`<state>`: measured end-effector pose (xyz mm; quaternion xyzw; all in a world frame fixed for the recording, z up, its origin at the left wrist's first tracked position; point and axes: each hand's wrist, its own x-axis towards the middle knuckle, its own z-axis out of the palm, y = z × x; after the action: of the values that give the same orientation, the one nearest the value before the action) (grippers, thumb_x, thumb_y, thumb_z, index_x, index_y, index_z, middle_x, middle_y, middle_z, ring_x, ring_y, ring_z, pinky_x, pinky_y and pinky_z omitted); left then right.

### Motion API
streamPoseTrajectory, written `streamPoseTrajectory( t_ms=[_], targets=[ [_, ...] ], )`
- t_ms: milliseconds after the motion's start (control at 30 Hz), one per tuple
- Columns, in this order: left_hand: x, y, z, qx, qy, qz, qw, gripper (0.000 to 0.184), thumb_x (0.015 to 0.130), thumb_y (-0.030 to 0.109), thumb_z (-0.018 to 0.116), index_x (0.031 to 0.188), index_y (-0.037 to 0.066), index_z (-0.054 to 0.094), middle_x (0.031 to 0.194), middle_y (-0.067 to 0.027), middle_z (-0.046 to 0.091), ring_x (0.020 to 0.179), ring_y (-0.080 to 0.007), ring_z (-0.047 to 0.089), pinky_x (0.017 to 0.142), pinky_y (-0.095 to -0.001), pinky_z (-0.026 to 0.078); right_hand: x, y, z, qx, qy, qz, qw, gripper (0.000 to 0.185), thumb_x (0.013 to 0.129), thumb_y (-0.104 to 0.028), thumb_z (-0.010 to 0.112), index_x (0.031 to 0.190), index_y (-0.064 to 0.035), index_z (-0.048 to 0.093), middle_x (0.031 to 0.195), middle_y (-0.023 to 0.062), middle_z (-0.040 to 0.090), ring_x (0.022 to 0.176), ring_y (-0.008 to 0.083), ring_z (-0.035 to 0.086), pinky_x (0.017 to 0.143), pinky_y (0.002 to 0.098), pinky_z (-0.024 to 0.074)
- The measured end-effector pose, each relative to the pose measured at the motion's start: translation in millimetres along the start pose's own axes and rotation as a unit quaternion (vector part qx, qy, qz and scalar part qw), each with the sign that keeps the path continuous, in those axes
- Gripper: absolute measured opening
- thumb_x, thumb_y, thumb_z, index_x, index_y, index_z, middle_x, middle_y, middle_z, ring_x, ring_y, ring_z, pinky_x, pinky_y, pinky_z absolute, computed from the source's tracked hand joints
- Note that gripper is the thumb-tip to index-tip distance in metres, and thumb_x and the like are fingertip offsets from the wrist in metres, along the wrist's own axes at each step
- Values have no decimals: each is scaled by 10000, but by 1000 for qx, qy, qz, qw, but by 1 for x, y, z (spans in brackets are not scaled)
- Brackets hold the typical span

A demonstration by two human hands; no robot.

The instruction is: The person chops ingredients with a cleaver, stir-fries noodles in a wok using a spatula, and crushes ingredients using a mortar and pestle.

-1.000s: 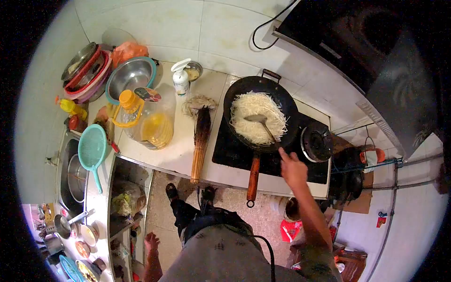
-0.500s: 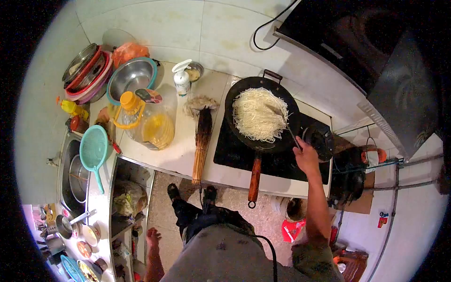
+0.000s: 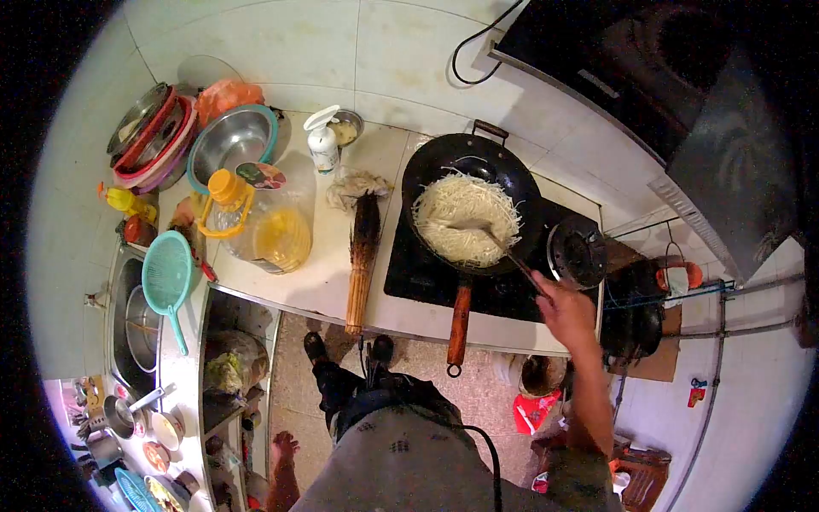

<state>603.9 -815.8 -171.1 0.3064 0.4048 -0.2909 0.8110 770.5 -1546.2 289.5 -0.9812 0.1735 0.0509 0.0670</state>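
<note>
My right hand (image 3: pixel 566 314) is closed around the handle of a spatula (image 3: pixel 505 246), whose blade is pushed into a heap of pale thin strands (image 3: pixel 452 198). I cannot tell whether these are noodles or shredded potato. They fill the near part of a black wok (image 3: pixel 431 159), whose dark inner wall shows at the far side. The wok sits on a black cooktop (image 3: pixel 409 277), its wooden handle (image 3: pixel 460 324) pointing towards me. My left hand (image 3: pixel 283 449) hangs low beside the cabinet, fingers apart, holding nothing.
Left of the wok lie a brush of bound sticks (image 3: pixel 359 282) and a rag (image 3: pixel 348 189). Further left stand an oil jug (image 3: pixel 277 235), a spray bottle (image 3: pixel 323 147), a metal basin (image 3: pixel 223 154) and a green strainer (image 3: pixel 165 266). A round black lid (image 3: pixel 580 249) rests right of the wok.
My right hand has drawn back towards me and slightly right with the spatula. The strands have shifted towards the wok's near side, baring its far wall. My left hand stays low.
</note>
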Motion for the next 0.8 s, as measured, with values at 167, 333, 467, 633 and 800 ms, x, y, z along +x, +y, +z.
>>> streamPoseTrajectory(
  t_ms=[167,333,467,633,800],
  targets=[
    [-2,-11,13,164,172,15,971,76,865,183,598,898,143,542,722,-42,546,554,-190,555,428,-336,415,-3,16,12,-35,-7,18,999,444,828,-221,630,1267,-218,564,947,173,628,825,361,638,721,464,514],
    [30,18,41,221,101,54,968,165,886,166,585,1042,114,569,803,-48,582,625,-181,589,492,-298,454,32,50,59,98,60,65,991,444,872,-251,606,1301,-159,538,1014,227,647,900,391,627,773,432,501],
    [0,38,125,213,125,149,958,194,896,185,605,1064,92,576,848,-55,601,651,-185,606,517,-296,463,37,27,51,129,128,44,982,450,867,-246,611,1297,-140,537,1003,233,637,863,403,627,759,446,506],
    [-9,36,131,272,142,128,943,198,896,221,598,1041,89,570,837,-50,588,633,-171,585,517,-299,463,37,-18,92,40,108,-4,993,465,838,-187,623,1295,-193,541,849,183,589,725,384,608,637,455,500],
    [-15,24,69,177,124,38,976,218,862,283,616,970,103,553,785,-41,538,594,-165,539,509,-325,454,-10,-5,13,-29,4,18,999,490,810,-172,632,1287,-249,553,853,147,579,736,360,616,646,449,502]
  ],
)
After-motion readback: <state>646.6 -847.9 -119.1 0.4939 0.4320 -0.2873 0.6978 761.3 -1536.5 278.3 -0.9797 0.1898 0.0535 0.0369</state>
